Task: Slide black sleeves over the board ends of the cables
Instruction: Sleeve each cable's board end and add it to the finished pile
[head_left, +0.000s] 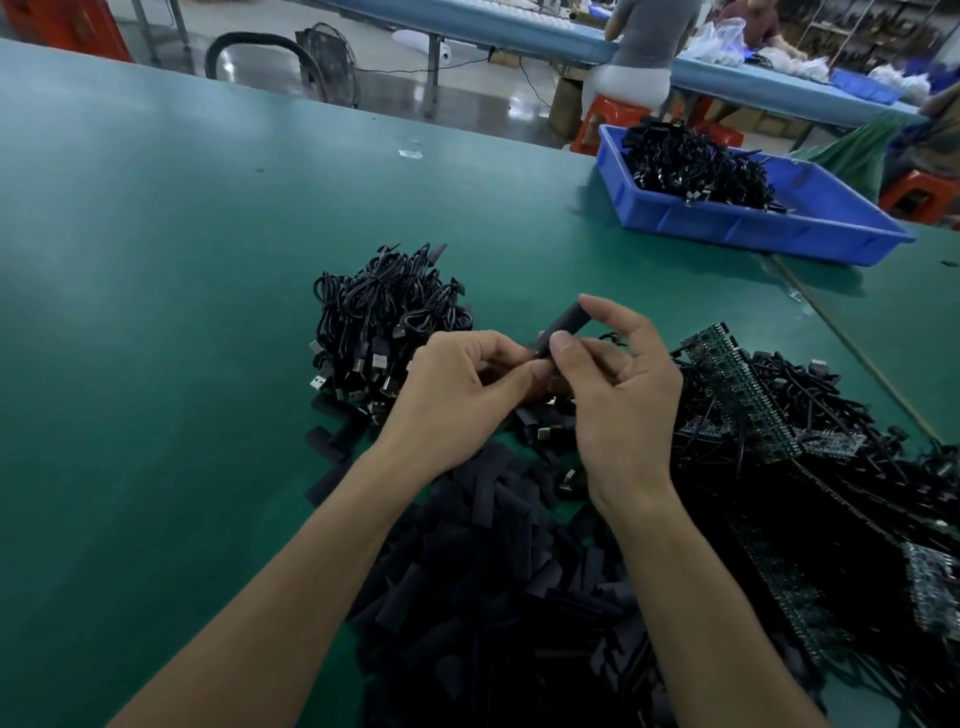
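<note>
Dark green matte tabletop (208, 260), filling the view from its near edge to its far edge. Loose heap of flat black sleeve pieces (493, 571), spread along the near edge below both forearms, with a few strays at its left margin. Tangle of black cables joined to strips of green circuit boards (769, 431), lying toward the right edge. The markings on the boards are too small to read. Shallow blue plastic tray (753, 231), set near the far right corner and well apart from the other piles; it holds a mound of coiled black cables (691, 161). Bundle of coiled black USB cables (384, 312), at the middle of the tabletop, its metal plugs facing the near left. Left hand (457, 400) and right hand (623, 400), raised together above the middle of the tabletop, between the bundle and the board tangle. Right grip: thumb and forefinger clamped on a black tubular sleeve (563, 325), which is tilted with its upper end pointing to the far right. The other fingers are loosely spread. Left grip: fingers curled, thumb and forefinger pinching the lower end of the same sleeve. Whatever enters the sleeve there is hidden by the fingertips. Small clear scrap (409, 150), alone near the far edge.
</note>
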